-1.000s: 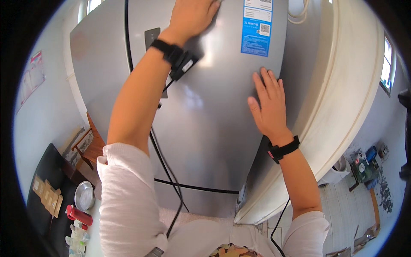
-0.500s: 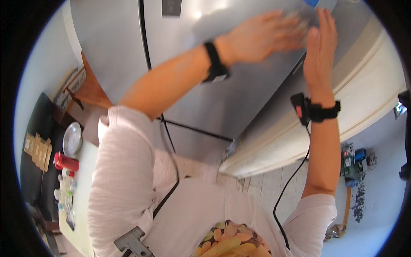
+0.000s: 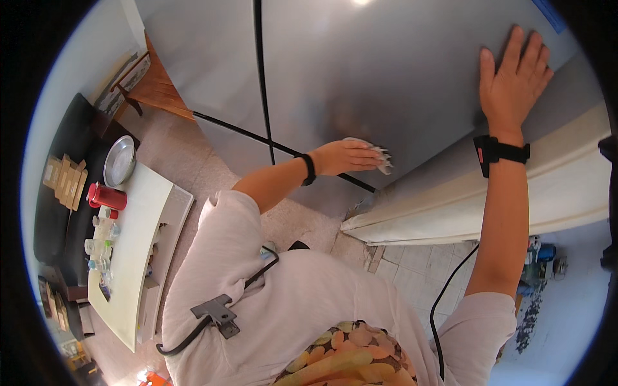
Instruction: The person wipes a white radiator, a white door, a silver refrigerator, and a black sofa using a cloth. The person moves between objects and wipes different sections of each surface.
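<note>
A large silver refrigerator [image 3: 425,83] with dark seams between its doors fills the top of the view. Against the lower part of its right-hand door, just above the horizontal seam, my left hand [image 3: 344,158] presses a crumpled whitish cloth [image 3: 385,159]. Most of the cloth is hidden under the fingers; its ragged edge sticks out at their tips. Higher up, my right hand [image 3: 515,90] lies flat near the door's right edge, fingers spread and nothing in it. Both wrists wear black straps.
At the left stands a white table [image 3: 145,219] with a metal basin [image 3: 120,161], a red jug [image 3: 108,196] and several small bottles. A wooden chair [image 3: 154,87] is beyond it. A cream door frame [image 3: 476,186] borders the refrigerator on the right. A black cable [image 3: 444,293] hangs by my right arm.
My left hand has moved down and left from beside my right hand to the door's lower part. My right hand has turned and now rests flat, slightly farther right.
</note>
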A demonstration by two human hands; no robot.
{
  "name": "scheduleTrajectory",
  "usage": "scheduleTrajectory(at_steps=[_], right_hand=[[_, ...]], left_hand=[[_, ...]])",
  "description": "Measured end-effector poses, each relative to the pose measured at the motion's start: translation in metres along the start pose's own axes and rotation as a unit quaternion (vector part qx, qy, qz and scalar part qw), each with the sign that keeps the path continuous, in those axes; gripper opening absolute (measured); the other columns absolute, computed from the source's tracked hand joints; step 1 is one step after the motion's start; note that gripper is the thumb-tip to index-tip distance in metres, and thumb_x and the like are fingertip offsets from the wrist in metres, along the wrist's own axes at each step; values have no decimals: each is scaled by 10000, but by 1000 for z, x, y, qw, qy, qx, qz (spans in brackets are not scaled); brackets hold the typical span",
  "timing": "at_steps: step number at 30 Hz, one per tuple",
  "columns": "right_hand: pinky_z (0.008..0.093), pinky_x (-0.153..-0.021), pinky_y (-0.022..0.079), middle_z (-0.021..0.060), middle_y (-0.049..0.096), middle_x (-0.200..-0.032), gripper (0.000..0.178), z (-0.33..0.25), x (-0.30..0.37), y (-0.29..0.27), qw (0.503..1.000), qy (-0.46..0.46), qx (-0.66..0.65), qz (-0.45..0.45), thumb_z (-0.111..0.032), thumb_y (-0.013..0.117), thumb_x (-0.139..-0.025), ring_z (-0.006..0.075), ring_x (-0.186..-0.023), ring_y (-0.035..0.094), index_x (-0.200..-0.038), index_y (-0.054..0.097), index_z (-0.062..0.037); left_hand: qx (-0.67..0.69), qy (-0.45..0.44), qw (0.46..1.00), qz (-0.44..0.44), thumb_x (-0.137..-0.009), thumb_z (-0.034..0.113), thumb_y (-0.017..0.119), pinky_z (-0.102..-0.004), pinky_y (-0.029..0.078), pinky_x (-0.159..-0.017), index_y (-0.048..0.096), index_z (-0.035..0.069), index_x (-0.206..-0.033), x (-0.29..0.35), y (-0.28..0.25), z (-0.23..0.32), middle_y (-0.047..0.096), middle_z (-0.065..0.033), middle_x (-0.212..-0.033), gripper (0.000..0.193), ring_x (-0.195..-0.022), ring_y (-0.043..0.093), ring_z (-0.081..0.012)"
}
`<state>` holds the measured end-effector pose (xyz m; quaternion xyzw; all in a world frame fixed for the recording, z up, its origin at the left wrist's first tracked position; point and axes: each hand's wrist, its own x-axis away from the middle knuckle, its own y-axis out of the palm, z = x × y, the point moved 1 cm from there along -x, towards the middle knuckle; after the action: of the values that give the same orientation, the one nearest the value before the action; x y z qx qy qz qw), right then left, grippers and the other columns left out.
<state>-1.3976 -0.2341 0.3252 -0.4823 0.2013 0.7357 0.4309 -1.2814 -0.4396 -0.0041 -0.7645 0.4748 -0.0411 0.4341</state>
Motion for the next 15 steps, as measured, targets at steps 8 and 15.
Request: scheduleTrajectory(at_steps=[8, 15], right_hand=[[622, -1001, 380, 212, 436, -1495, 638, 3, -5, -1, 997, -45, 64, 25, -553, 462, -1041, 443, -1336, 429, -1505, 451, -115], [608, -981, 379, 207, 488, -1464, 635, 4, -7, 2, 996, -40, 77, 27, -597, 456, -1027, 419, -1308, 464, -1478, 491, -151]], left_hand=[[16, -388, 866, 314, -855, 100, 659, -597, 318, -1091, 544, 195, -1464, 3, -106, -153, 456, -106, -1541, 626, -1427, 364, -406], [21, -478, 806, 349, -894, 139, 665, -670, 247, -1127, 510, 60, -1469, 21, -69, -121, 376, -238, -1568, 601, -1439, 300, -520]])
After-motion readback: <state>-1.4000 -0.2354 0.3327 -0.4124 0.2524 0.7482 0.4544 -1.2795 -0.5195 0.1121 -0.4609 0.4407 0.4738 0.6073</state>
